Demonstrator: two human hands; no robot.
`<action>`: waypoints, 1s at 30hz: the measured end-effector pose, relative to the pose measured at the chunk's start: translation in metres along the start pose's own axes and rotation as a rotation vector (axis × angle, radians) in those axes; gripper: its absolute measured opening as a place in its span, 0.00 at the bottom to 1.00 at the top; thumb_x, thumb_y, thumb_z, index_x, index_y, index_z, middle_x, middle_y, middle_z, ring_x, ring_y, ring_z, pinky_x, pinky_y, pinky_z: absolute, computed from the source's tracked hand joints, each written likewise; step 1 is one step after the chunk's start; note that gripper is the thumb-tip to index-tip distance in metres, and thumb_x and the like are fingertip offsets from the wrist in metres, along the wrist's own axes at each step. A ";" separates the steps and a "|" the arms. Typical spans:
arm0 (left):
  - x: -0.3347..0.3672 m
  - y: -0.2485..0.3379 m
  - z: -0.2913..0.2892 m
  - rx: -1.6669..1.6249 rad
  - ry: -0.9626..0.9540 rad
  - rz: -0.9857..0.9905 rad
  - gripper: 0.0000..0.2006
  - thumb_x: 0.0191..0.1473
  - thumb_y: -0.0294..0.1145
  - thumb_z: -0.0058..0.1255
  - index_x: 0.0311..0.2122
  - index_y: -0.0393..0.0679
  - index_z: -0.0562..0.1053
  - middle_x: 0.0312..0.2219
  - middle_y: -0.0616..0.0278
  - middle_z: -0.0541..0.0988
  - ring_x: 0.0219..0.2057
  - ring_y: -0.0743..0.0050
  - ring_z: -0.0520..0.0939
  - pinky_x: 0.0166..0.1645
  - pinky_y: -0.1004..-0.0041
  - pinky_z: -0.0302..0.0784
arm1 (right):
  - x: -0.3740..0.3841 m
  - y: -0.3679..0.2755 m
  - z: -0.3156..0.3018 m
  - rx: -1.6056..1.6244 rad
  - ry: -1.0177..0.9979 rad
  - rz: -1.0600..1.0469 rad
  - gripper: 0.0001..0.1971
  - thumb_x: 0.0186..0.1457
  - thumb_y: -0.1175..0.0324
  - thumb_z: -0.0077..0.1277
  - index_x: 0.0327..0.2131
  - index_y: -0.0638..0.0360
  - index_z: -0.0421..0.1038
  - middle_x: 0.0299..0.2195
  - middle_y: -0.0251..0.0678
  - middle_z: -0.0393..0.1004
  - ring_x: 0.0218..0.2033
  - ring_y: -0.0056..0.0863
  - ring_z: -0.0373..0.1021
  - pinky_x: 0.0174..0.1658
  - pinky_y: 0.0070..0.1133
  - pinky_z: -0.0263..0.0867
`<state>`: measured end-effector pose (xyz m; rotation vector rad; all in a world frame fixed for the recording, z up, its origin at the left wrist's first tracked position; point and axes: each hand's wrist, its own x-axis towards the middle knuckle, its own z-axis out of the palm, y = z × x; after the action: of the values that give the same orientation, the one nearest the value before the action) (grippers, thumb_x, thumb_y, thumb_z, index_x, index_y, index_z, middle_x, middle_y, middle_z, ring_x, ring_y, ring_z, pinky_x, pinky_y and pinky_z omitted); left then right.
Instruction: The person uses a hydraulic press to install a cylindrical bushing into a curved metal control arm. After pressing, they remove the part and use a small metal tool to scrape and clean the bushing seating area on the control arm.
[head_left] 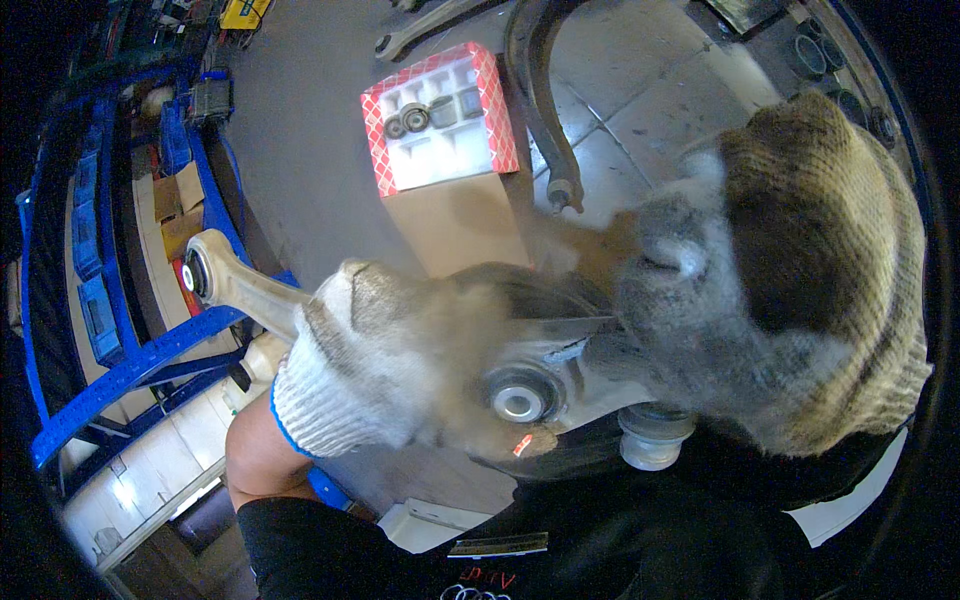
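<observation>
A blue metal rack (120,330) is standing at the far left, with cardboard pieces showing behind its bars. Just right of it, the rounded end of a pale metal car arm (215,275) is sticking out, its dark ring facing the rack. The left hand (370,360), wearing a dirty white knitted glove with a blue cuff, is wrapping around this arm from above; its fingers are lying pressed together and curled over the metal, gripping it. The arm is running rightward under the glove, close to the camera and above the floor, showing a round rubber-and-steel bush (518,400) at its middle and a pale rubber boot (655,440) hanging beneath it further right. Beyond the hands, an open red-and-white cardboard box (440,115) is sitting on the grey floor, holding a few dark rings in its white tray. A dark curved metal arm (540,100) is lying just right of the box. The right hand (790,280), in a grimy brownish knitted glove, is closing over the right end of the pale arm; its fingers are bunched together, though their tips are too blurred to make out.
</observation>
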<state>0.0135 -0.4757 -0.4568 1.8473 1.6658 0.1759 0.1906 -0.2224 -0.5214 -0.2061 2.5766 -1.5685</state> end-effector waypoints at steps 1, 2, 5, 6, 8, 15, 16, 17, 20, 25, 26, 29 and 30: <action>0.004 0.000 0.002 -0.002 0.001 -0.027 0.25 0.49 0.57 0.62 0.31 0.39 0.76 0.23 0.59 0.75 0.21 0.63 0.78 0.21 0.67 0.72 | 0.002 0.001 0.000 -0.005 -0.005 -0.004 0.25 0.50 0.64 0.64 0.52 0.56 0.73 0.52 0.41 0.74 0.50 0.33 0.73 0.55 0.30 0.71; 0.007 0.000 0.003 -0.004 0.002 -0.053 0.26 0.49 0.59 0.61 0.28 0.39 0.76 0.21 0.60 0.74 0.19 0.65 0.76 0.19 0.67 0.70 | 0.003 0.001 0.000 -0.009 -0.007 -0.006 0.25 0.50 0.64 0.64 0.52 0.56 0.73 0.52 0.41 0.74 0.51 0.33 0.73 0.55 0.30 0.71; 0.010 -0.001 -0.003 0.013 -0.087 -0.120 0.30 0.49 0.64 0.58 0.26 0.39 0.76 0.19 0.60 0.74 0.19 0.64 0.77 0.19 0.69 0.70 | 0.007 0.004 0.000 -0.019 -0.011 -0.010 0.25 0.50 0.64 0.64 0.52 0.56 0.73 0.52 0.41 0.74 0.51 0.33 0.73 0.56 0.30 0.71; 0.011 -0.002 -0.005 0.028 -0.120 -0.125 0.31 0.49 0.64 0.57 0.26 0.39 0.76 0.19 0.60 0.74 0.19 0.64 0.77 0.19 0.68 0.70 | 0.007 0.004 0.000 -0.021 -0.013 -0.012 0.25 0.50 0.64 0.64 0.52 0.56 0.73 0.52 0.41 0.74 0.51 0.33 0.73 0.56 0.30 0.71; 0.013 -0.006 -0.010 0.020 -0.197 -0.125 0.31 0.49 0.66 0.56 0.25 0.39 0.75 0.19 0.60 0.75 0.19 0.63 0.77 0.19 0.68 0.71 | 0.009 0.007 -0.001 -0.027 -0.013 -0.016 0.25 0.50 0.64 0.64 0.52 0.56 0.73 0.52 0.41 0.74 0.51 0.33 0.73 0.56 0.30 0.71; 0.017 -0.013 -0.006 0.018 0.019 -0.008 0.32 0.48 0.67 0.55 0.23 0.40 0.76 0.19 0.59 0.77 0.21 0.62 0.79 0.22 0.66 0.74 | 0.020 0.013 -0.003 -0.055 -0.026 -0.072 0.25 0.49 0.64 0.65 0.52 0.55 0.73 0.52 0.41 0.74 0.51 0.33 0.73 0.56 0.30 0.71; 0.018 -0.014 -0.007 -0.003 0.017 0.011 0.32 0.48 0.67 0.55 0.23 0.40 0.76 0.20 0.58 0.77 0.21 0.62 0.80 0.23 0.66 0.75 | 0.022 0.015 -0.004 -0.058 -0.025 -0.089 0.25 0.49 0.64 0.65 0.52 0.55 0.73 0.52 0.41 0.74 0.51 0.33 0.73 0.56 0.30 0.71; 0.019 -0.013 -0.008 -0.021 -0.001 0.008 0.31 0.48 0.67 0.55 0.23 0.40 0.76 0.20 0.58 0.77 0.22 0.61 0.80 0.24 0.65 0.75 | 0.024 0.017 -0.002 -0.064 -0.029 -0.108 0.25 0.49 0.64 0.65 0.52 0.55 0.73 0.52 0.41 0.74 0.51 0.33 0.73 0.56 0.30 0.71; 0.022 -0.009 -0.017 0.002 -0.125 -0.057 0.31 0.43 0.67 0.57 0.25 0.42 0.76 0.20 0.58 0.78 0.22 0.59 0.80 0.26 0.62 0.75 | 0.030 0.027 0.002 -0.095 -0.039 -0.180 0.25 0.49 0.64 0.65 0.52 0.55 0.73 0.52 0.41 0.74 0.51 0.33 0.73 0.56 0.30 0.71; 0.027 -0.003 -0.022 0.174 -0.384 -0.218 0.36 0.29 0.75 0.58 0.30 0.48 0.78 0.19 0.61 0.77 0.21 0.57 0.81 0.26 0.61 0.72 | 0.042 0.042 0.010 -0.134 -0.057 -0.287 0.25 0.49 0.64 0.65 0.52 0.55 0.74 0.52 0.41 0.74 0.51 0.33 0.73 0.56 0.30 0.70; 0.028 -0.006 -0.020 0.126 -0.365 -0.236 0.36 0.30 0.75 0.58 0.29 0.48 0.78 0.19 0.61 0.77 0.21 0.57 0.80 0.26 0.61 0.72 | 0.045 0.042 0.011 -0.144 -0.062 -0.306 0.25 0.49 0.64 0.65 0.52 0.55 0.74 0.52 0.41 0.74 0.51 0.33 0.73 0.56 0.30 0.70; 0.023 -0.009 -0.019 0.173 -0.322 -0.195 0.37 0.28 0.76 0.58 0.30 0.49 0.77 0.19 0.61 0.77 0.20 0.56 0.79 0.25 0.61 0.72 | 0.053 0.033 0.011 -0.192 -0.070 -0.354 0.25 0.49 0.64 0.66 0.52 0.55 0.74 0.52 0.41 0.74 0.51 0.33 0.73 0.56 0.30 0.70; 0.021 -0.011 -0.018 0.170 -0.298 -0.171 0.38 0.28 0.77 0.58 0.32 0.49 0.77 0.19 0.61 0.77 0.20 0.56 0.79 0.25 0.61 0.72 | 0.056 0.030 0.007 -0.219 -0.077 -0.358 0.25 0.49 0.64 0.66 0.52 0.55 0.74 0.52 0.41 0.74 0.51 0.33 0.73 0.56 0.30 0.70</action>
<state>-0.0011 -0.4495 -0.4548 1.7395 1.6550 -0.3083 0.1351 -0.2252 -0.5529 -0.7708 2.7600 -1.3321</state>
